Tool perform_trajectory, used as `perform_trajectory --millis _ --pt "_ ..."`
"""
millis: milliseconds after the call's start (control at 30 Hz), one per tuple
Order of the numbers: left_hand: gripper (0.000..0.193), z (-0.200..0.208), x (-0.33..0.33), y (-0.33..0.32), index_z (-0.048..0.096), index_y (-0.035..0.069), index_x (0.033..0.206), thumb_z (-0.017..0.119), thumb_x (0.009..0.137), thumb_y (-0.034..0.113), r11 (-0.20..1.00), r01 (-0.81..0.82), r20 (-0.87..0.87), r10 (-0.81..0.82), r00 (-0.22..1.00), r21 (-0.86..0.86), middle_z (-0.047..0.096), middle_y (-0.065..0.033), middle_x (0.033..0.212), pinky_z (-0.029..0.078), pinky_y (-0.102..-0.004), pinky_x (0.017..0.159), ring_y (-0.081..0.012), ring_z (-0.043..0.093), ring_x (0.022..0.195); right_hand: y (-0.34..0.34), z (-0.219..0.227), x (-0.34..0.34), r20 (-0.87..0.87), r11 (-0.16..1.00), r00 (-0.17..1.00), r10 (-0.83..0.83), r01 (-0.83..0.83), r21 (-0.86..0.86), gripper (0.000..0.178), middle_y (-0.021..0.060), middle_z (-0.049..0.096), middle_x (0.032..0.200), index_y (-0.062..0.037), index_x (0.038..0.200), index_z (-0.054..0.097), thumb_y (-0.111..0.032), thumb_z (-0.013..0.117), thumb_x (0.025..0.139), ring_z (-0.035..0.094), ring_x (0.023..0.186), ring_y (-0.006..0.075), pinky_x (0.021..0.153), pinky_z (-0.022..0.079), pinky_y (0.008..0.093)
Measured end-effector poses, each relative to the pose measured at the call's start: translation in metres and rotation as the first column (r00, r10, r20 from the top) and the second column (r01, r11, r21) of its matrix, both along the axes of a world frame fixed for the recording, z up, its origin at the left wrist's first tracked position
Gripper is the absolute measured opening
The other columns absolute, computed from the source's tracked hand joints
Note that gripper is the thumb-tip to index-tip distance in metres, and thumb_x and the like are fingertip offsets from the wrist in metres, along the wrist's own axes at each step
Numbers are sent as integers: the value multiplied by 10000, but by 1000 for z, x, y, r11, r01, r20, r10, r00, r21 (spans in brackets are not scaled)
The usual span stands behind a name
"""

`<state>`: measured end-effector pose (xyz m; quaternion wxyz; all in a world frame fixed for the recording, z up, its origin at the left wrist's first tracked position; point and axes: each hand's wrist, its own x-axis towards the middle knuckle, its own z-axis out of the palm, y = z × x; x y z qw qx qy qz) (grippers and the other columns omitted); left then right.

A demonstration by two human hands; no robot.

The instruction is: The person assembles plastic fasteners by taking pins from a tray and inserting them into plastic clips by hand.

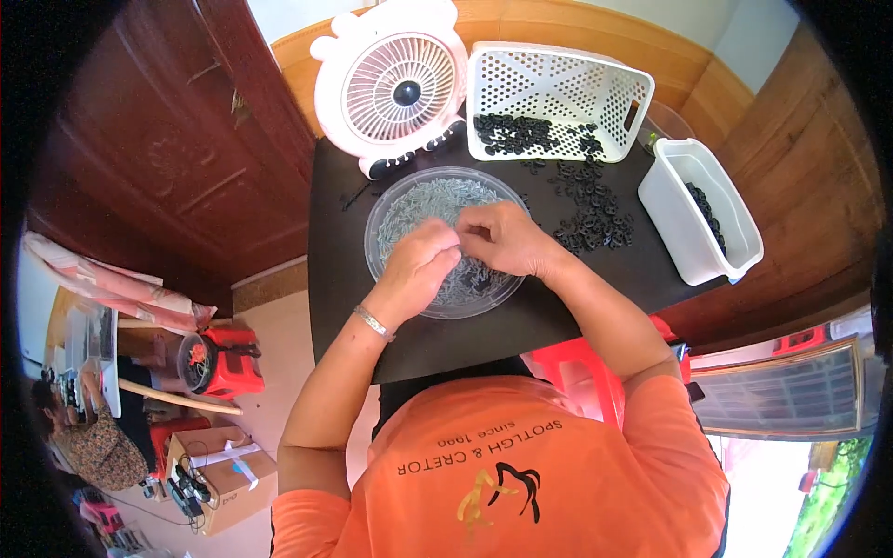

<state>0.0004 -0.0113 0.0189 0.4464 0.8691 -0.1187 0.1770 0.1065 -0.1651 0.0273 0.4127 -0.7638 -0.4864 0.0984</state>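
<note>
Both of my hands meet above a round clear plastic tub filled with many small, thin grey metal pieces that look like screws or pins. My left hand, with a bracelet on its wrist, has its fingers pinched together. Its fingertips touch those of my right hand, which is also closed in a pinch. Whatever sits between the fingers is hidden or too small to name. To the right of the tub, small black curved plastic pieces lie scattered on the dark table.
A pink-and-white fan stands behind the tub. Beside it, a white perforated basket lies on its side with black pieces spilling out. A white bin at the right holds more. At far left, another person sits near a cardboard box.
</note>
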Motion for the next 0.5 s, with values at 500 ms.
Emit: perform_trajectory --millis 500 --pt "213 -21 5 11 551 21 738 472 848 184 760 -67 -338 -207 918 -647 533 -41 650 403 -244 535 -122 517 577 6 -1 0 -191 992 981 17 7 122 80 125 586 682 -27 758 592 -101 622 768 574 607 278 586 459 331"
